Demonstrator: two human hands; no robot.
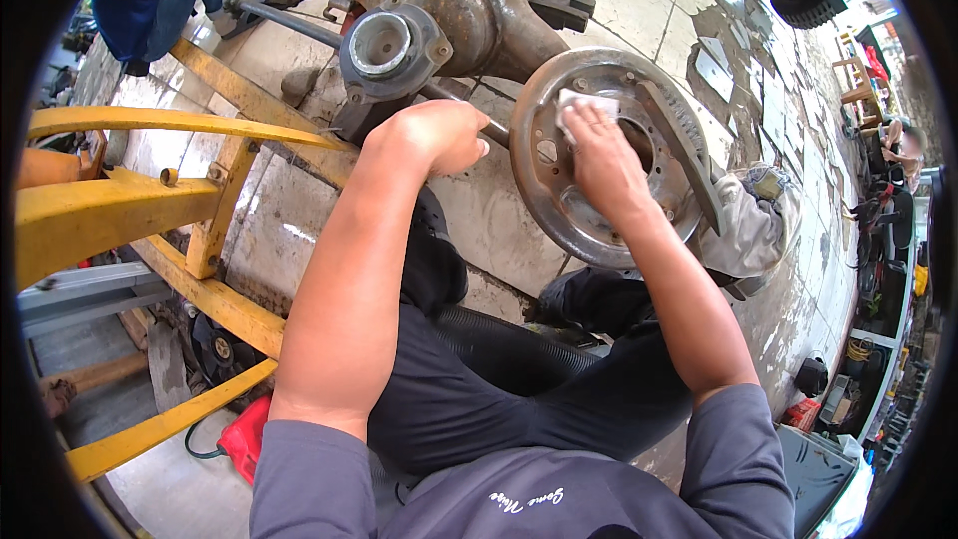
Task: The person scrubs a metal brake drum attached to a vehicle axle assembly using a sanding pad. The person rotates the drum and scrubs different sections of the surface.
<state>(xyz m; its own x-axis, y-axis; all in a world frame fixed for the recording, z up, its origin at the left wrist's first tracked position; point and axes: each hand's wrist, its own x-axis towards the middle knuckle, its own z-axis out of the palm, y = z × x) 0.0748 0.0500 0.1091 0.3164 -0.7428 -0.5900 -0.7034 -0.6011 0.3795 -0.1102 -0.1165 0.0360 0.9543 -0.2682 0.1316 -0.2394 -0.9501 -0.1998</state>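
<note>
A round, brownish metal brake backing plate (544, 155) with a central hole stands tilted in front of me. My right hand (604, 155) presses a folded white cloth (589, 100) against its face, left of the hole. A curved brake shoe (681, 145) lies along the plate's right side. My left hand (439, 135) is left of the plate with its fingers curled, beside a dark metal rod (464, 105); what they hold, if anything, is hidden. Beyond it stands a rusty axle housing (454, 0) with a round flanged hub (384, 50) facing me.
A yellow metal frame (120, 210) stands at my left, with a red container (244, 439) below it. Greyish cloth (753, 225) lies right of the plate. Another person (165, 0) sits at the far left. Broken tile pieces (714, 70) lie on the floor (639, 0).
</note>
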